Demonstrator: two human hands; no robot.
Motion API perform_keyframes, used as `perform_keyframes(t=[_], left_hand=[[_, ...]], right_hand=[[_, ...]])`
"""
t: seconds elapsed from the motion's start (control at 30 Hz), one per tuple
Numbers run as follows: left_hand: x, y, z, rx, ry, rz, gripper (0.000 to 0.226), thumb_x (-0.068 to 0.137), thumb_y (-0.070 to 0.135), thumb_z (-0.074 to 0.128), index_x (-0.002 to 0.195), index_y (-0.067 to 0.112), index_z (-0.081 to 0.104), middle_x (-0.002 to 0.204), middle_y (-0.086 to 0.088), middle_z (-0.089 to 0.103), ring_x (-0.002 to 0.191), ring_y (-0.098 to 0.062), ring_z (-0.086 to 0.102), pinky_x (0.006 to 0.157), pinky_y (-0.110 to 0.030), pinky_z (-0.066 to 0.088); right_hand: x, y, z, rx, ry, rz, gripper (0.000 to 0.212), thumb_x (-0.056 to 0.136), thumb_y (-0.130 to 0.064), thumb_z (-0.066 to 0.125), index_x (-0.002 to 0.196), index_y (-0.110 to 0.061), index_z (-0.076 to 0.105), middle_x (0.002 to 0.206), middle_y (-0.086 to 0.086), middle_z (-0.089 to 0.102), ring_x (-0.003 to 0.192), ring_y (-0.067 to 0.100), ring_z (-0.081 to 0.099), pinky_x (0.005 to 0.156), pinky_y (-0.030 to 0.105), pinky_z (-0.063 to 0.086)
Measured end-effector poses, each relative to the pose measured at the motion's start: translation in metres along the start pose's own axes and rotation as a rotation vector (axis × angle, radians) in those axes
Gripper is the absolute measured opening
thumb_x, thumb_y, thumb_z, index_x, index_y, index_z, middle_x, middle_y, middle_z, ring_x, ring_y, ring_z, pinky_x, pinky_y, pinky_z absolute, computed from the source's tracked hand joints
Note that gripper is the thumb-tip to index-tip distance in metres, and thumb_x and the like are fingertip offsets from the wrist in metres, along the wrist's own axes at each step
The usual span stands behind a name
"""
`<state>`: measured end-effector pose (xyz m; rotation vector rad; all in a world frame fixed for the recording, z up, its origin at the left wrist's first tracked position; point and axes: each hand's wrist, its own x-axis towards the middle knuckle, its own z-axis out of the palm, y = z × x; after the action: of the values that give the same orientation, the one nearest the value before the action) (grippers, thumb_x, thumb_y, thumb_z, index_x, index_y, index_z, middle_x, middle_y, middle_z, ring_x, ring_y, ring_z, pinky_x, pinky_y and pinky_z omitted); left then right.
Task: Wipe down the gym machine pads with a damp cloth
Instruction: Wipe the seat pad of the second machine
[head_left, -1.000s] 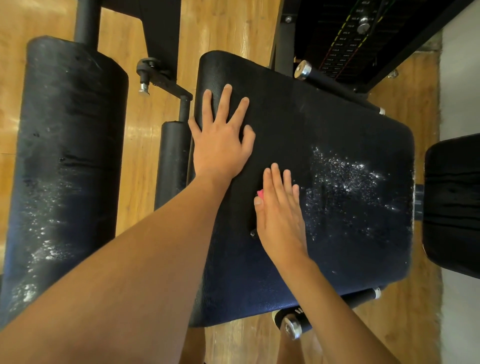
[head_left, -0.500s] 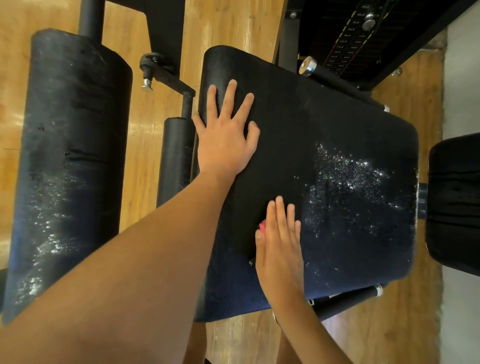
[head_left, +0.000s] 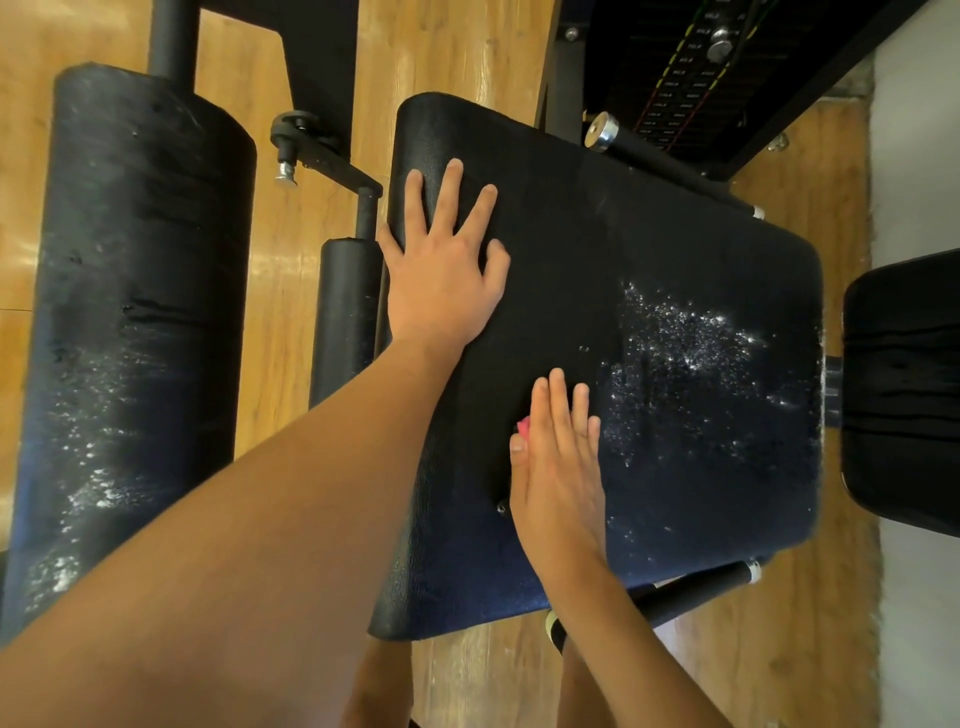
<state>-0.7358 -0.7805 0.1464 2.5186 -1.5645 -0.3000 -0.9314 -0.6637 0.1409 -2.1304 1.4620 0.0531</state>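
Note:
A wide black seat pad (head_left: 675, 234) fills the middle of the view, speckled with white droplets (head_left: 691, 343) on its right half. My left hand (head_left: 441, 280) lies flat on the pad's upper left part, fingers spread, holding nothing. My right hand (head_left: 558, 478) presses flat on the pad's near middle, over a pink cloth (head_left: 522, 428). Only a small corner of the cloth shows beside my thumb; the rest is hidden under the palm.
A large black roller pad (head_left: 135, 291) with white specks stands at the left, a small roller (head_left: 343, 312) beside the seat. Another black pad (head_left: 904, 395) sits at the right edge. Bar handles (head_left: 670, 166) (head_left: 696, 587) flank the seat; the weight stack (head_left: 691, 67) is behind. Wooden floor lies below.
My right hand slid the cloth toward me along the pad, then slightly back away. My left hand stayed planted in the same spot.

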Motion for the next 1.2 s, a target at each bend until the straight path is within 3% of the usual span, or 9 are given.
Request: perform_keyframes(t=[0.13, 0.33, 0.47, 0.73, 1.2], left_hand=[[0.000, 0.002, -0.002, 0.019, -0.038, 0.017, 0.055, 0.106, 0.046, 0.027, 0.160, 0.034, 0.028, 0.172, -0.001, 0.008, 0.158, -0.033, -0.004, 0.120, -0.072, 0.011], [-0.022, -0.002, -0.010, -0.004, -0.128, 0.060, 0.057, 0.105, 0.044, 0.037, 0.159, 0.031, 0.030, 0.172, -0.004, 0.006, 0.158, -0.034, -0.005, 0.118, -0.074, 0.008], [-0.053, 0.003, -0.003, 0.149, -0.091, 0.067, 0.062, 0.106, 0.053, 0.023, 0.164, 0.032, 0.014, 0.173, -0.002, -0.002, 0.157, -0.034, -0.009, 0.121, -0.069, 0.007], [-0.051, 0.002, 0.004, 0.165, -0.058, 0.072, 0.063, 0.103, 0.054, 0.018, 0.163, 0.031, 0.018, 0.172, -0.004, 0.005, 0.158, -0.036, -0.003, 0.121, -0.069, 0.010], [-0.053, 0.005, 0.001, 0.150, -0.053, 0.061, 0.061, 0.104, 0.052, 0.021, 0.162, 0.031, 0.022, 0.172, -0.003, 0.007, 0.158, -0.035, -0.002, 0.122, -0.068, 0.009]], right_hand=[[-0.018, 0.005, 0.003, -0.019, -0.016, 0.023, 0.056, 0.108, -0.038, 0.010, 0.158, -0.018, 0.000, 0.168, -0.003, -0.007, 0.156, 0.019, -0.012, 0.125, 0.039, -0.004], [-0.021, 0.004, 0.004, -0.012, -0.017, 0.035, 0.055, 0.109, -0.036, 0.014, 0.157, -0.019, -0.005, 0.167, -0.005, -0.012, 0.154, 0.017, -0.018, 0.126, 0.035, -0.010], [-0.021, 0.002, 0.004, 0.000, -0.010, 0.037, 0.056, 0.111, -0.032, 0.023, 0.159, -0.018, 0.000, 0.167, -0.004, -0.010, 0.155, 0.019, -0.014, 0.127, 0.037, -0.007], [-0.067, 0.007, 0.020, -0.024, -0.027, 0.063, 0.056, 0.107, -0.035, 0.016, 0.158, -0.014, 0.007, 0.167, 0.001, 0.000, 0.157, 0.026, -0.001, 0.126, 0.044, 0.007], [-0.051, 0.006, 0.014, 0.053, 0.009, 0.037, 0.054, 0.109, -0.036, 0.012, 0.159, -0.016, 0.005, 0.168, -0.003, -0.003, 0.158, 0.022, -0.006, 0.127, 0.037, -0.004]])
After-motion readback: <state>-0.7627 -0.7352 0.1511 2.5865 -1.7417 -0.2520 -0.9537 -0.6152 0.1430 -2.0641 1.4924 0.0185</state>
